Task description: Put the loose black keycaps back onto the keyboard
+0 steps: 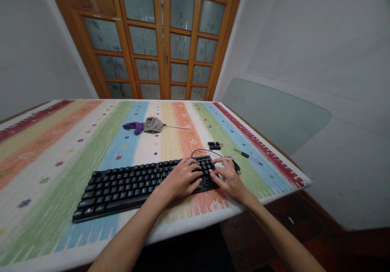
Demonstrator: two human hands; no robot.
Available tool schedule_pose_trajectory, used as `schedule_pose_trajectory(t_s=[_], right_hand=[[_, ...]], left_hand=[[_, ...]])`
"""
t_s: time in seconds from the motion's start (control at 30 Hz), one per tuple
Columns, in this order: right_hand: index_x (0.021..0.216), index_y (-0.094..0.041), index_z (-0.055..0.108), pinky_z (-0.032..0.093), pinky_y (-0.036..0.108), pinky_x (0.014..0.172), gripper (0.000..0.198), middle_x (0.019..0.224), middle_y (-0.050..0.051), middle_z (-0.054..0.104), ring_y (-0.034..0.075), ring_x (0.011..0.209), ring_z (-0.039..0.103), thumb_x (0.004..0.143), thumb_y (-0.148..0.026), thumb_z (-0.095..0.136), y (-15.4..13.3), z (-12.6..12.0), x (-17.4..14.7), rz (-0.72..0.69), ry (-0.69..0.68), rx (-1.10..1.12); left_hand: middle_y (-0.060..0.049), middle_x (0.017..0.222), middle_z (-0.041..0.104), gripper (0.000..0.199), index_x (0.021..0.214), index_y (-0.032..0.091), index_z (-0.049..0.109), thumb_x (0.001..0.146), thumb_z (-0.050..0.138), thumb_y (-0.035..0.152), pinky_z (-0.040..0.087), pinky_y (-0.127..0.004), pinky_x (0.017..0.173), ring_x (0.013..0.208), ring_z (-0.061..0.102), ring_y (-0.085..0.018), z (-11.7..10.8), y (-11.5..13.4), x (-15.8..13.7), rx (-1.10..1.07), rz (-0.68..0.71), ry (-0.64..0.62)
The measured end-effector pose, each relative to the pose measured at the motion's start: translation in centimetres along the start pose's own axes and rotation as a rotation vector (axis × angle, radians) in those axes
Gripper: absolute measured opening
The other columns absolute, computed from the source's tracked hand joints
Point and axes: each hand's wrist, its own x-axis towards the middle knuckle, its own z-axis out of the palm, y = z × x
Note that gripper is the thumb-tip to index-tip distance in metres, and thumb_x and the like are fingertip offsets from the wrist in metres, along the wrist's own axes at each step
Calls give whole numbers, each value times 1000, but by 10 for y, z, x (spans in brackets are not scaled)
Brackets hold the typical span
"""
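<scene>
A black keyboard [128,186] lies at a slant along the near edge of the table. My left hand [183,178] rests over its right part, fingers apart and stretched across the keys beside the number pad [205,164]. At the keyboard's right end, my right hand [229,179] touches the number pad keys with its fingertips. Its thumb and fingers are apart, and I see nothing held between them. Just behind the number pad sit several loose black keycaps [214,145]. A dark mouse [236,166] is partly hidden behind my right hand.
A thin tool with a black handle [244,154] lies right of the keycaps. Farther back are a grey cloth [152,125], a purple cloth [133,127] and a thin rod [177,127]. A striped tablecloth [82,158] covers the table. A black cable [202,150] curves behind the keyboard.
</scene>
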Motion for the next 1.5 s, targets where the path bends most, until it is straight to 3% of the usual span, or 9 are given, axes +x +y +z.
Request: schedule_pose_trajectory(t_s=[0.4,0.57,0.73,0.87,1.0,1.13,1.27,1.5], right_hand=[[70,-21,69,41,51,96,29,110,10,63,28,107,51,95,-29,57,-1,8,-6,44,55,-51],[93,-24,75,41,52,97,22,113,10,63,29,110,52,94,-32,55,6,1,-3,66,97,-40],[102,-23,73,41,49,99,22,108,9,69,28,107,57,94,-34,55,39,-20,34,133,172,-44],[99,-22,73,45,46,94,21,104,7,73,28,101,60,91,-32,56,71,-28,71,180,37,-116],[98,-22,75,47,43,92,19,102,6,76,27,99,63,85,-26,62,92,-17,98,230,-167,-206],[92,-21,77,48,42,89,16,95,7,77,28,95,64,83,-25,65,102,0,113,239,-238,-228],[84,-21,78,48,40,87,12,87,7,78,27,92,66,80,-19,67,107,10,121,261,-305,-240],[80,-21,78,50,32,79,13,83,4,78,22,79,70,79,-14,68,107,14,130,271,-347,-185]], left_hand=[[-10,109,70,20,103,16,73,94,57,24,47,-45,99,113,55,-27,0,-2,0,12,20,23],[-10,107,70,20,103,18,73,94,56,24,47,-46,98,114,56,-27,0,-3,-1,10,11,27],[-10,106,71,21,101,18,73,95,55,25,48,-45,97,111,58,-26,-1,-3,-2,5,10,45],[-9,102,70,20,100,17,71,97,53,24,49,-43,95,105,59,-25,0,-4,0,58,8,53],[-8,92,69,29,100,14,66,104,40,26,51,-38,87,91,62,-22,1,-5,2,148,-61,68],[-9,90,67,28,120,12,59,103,38,20,51,-36,81,87,62,-23,-2,-6,2,226,-126,96],[-10,96,68,51,143,11,41,92,37,4,47,-38,88,91,60,-24,-6,-7,0,242,-127,72],[-11,99,68,44,138,11,45,94,42,11,44,-38,88,91,60,-23,-8,-6,2,301,-132,68]])
